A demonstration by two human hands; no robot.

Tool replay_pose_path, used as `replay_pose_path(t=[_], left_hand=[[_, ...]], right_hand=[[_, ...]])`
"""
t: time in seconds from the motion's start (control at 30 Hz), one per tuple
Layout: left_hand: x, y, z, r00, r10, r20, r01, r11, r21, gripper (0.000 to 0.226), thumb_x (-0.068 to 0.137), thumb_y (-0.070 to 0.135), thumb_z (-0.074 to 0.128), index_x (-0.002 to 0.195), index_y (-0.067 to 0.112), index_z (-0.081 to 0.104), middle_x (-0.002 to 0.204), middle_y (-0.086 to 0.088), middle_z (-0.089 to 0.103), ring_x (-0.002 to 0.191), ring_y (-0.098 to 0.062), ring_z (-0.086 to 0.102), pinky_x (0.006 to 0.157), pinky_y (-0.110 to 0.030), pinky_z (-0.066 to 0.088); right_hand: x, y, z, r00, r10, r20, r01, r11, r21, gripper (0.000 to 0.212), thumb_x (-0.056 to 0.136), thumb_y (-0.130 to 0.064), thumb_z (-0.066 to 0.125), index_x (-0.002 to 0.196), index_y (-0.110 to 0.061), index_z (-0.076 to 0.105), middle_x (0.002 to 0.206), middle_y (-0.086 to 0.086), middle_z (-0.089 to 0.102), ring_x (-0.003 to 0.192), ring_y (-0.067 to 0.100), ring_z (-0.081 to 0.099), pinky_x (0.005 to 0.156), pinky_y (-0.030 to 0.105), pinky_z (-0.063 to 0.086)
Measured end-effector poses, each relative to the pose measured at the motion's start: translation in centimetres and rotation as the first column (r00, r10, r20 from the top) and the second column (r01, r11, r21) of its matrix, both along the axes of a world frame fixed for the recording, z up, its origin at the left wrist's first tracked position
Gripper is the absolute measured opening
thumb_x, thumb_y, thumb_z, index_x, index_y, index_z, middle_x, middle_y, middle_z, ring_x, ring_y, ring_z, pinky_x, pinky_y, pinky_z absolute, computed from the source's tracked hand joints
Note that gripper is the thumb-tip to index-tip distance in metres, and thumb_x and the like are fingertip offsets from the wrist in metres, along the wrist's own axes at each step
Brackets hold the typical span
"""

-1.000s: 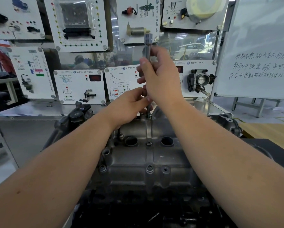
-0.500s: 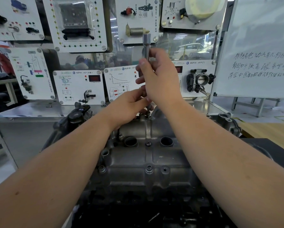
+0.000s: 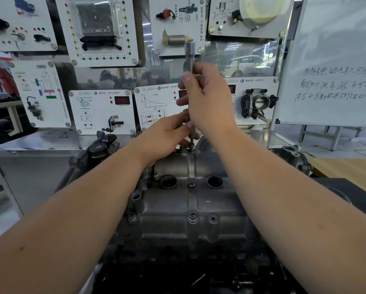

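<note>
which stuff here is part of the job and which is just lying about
In the job: socket driver, held by right hand and left hand; bolt under its tip; engine cover.
Lying about: whiteboard; throttle body; display panels.

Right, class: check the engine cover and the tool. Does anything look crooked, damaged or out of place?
Nothing stands out. The tool stands roughly upright on a bolt at the far edge of the engine cover, the right hand gripping it, the left hand pinching lower down. No crack shows.
</note>
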State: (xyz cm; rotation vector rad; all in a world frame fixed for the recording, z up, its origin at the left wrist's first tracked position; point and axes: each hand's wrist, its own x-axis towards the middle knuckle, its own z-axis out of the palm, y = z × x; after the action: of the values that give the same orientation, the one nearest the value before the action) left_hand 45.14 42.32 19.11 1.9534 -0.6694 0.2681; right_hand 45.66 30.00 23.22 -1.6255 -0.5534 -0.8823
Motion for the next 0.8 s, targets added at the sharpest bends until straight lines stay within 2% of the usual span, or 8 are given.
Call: replay_pose_path(t=[0.13, 0.27, 0.33, 0.43, 0.53, 0.7, 0.8], left_hand=[[0.08, 0.08, 0.06, 1.0, 0.027, 0.001, -0.027, 0.999, 0.02, 0.019, 0.109, 0.023, 0.05, 0.101, 0.025, 0.066, 0.087, 0.01, 0.073, 0.072, 0.007, 0.067, 0.06, -0.004, 0.044], [0.46, 0.13, -0.08, 0.999, 0.053, 0.006, -0.053, 0.997, 0.049, 0.018, 0.107, 0.027, 0.053, 0.11, 0.014, 0.066, 0.093, 0.004, 0.073, 0.071, 0.004, 0.065, 0.059, -0.005, 0.042], [0.49, 0.14, -0.09, 0.999, 0.053, 0.005, -0.053, 0.998, 0.043, 0.019, 0.107, 0.026, 0.054, 0.112, 0.012, 0.066, 0.092, 0.005, 0.074, 0.07, 0.006, 0.065, 0.059, -0.005, 0.043], [0.34, 0.08, -0.08, 1.0, 0.023, -0.015, -0.023, 1.0, 0.006, 0.017, 0.109, 0.021, 0.051, 0.105, 0.022, 0.067, 0.081, 0.015, 0.075, 0.072, 0.008, 0.067, 0.058, -0.004, 0.044], [0.13, 0.0, 0.0, 1.0, -0.004, -0.028, 0.004, 1.0, 0.015, 0.023, 0.11, 0.018, 0.047, 0.102, 0.03, 0.064, 0.08, 0.023, 0.074, 0.076, 0.01, 0.069, 0.059, -0.004, 0.045], [0.57, 0.17, -0.07, 1.0, 0.022, -0.022, -0.022, 1.0, 0.015, 0.014, 0.108, 0.021, 0.052, 0.103, 0.023, 0.066, 0.078, 0.013, 0.073, 0.07, 0.007, 0.066, 0.058, -0.005, 0.044], [0.83, 0.18, -0.18, 0.999, 0.029, -0.03, -0.029, 1.0, 0.012, 0.013, 0.106, 0.025, 0.056, 0.108, 0.016, 0.066, 0.078, 0.012, 0.073, 0.069, 0.003, 0.065, 0.058, -0.006, 0.043]], right_hand=[[-0.06, 0.08, 0.01, 0.999, 0.027, -0.023, -0.026, 1.0, 0.017, 0.015, 0.105, -0.025, 0.048, 0.113, -0.019, 0.059, 0.082, -0.011, 0.069, 0.064, 0.01, 0.071, 0.059, 0.031, 0.052], [-0.27, 0.08, -0.03, 0.999, 0.052, -0.008, -0.052, 0.998, 0.033, 0.016, 0.101, -0.029, 0.057, 0.116, -0.026, 0.053, 0.082, -0.005, 0.072, 0.061, 0.01, 0.07, 0.057, 0.029, 0.051], [-0.3, 0.02, -0.04, 0.999, 0.054, 0.001, -0.054, 0.998, 0.036, 0.014, 0.102, -0.026, 0.056, 0.114, -0.03, 0.05, 0.083, -0.004, 0.073, 0.06, 0.01, 0.07, 0.057, 0.028, 0.051], [-0.43, 0.07, 0.02, 0.998, 0.061, 0.012, -0.061, 0.997, 0.036, 0.01, 0.103, -0.024, 0.051, 0.108, -0.033, 0.051, 0.084, -0.005, 0.072, 0.062, 0.012, 0.071, 0.058, 0.031, 0.052], [-0.63, 0.13, 0.14, 0.998, 0.061, 0.003, -0.061, 0.998, 0.033, 0.019, 0.105, -0.024, 0.049, 0.099, -0.042, 0.049, 0.089, -0.004, 0.072, 0.065, 0.012, 0.072, 0.062, 0.035, 0.055], [-0.52, 0.13, 0.14, 0.998, 0.066, -0.02, -0.065, 0.997, 0.034, 0.009, 0.106, -0.028, 0.046, 0.112, -0.029, 0.053, 0.088, -0.005, 0.071, 0.063, 0.01, 0.071, 0.06, 0.031, 0.053], [-0.57, 0.07, 0.11, 0.997, 0.078, -0.016, -0.077, 0.996, 0.05, 0.02, 0.102, -0.034, 0.056, 0.119, -0.029, 0.048, 0.081, -0.003, 0.072, 0.061, 0.01, 0.071, 0.059, 0.029, 0.051]])
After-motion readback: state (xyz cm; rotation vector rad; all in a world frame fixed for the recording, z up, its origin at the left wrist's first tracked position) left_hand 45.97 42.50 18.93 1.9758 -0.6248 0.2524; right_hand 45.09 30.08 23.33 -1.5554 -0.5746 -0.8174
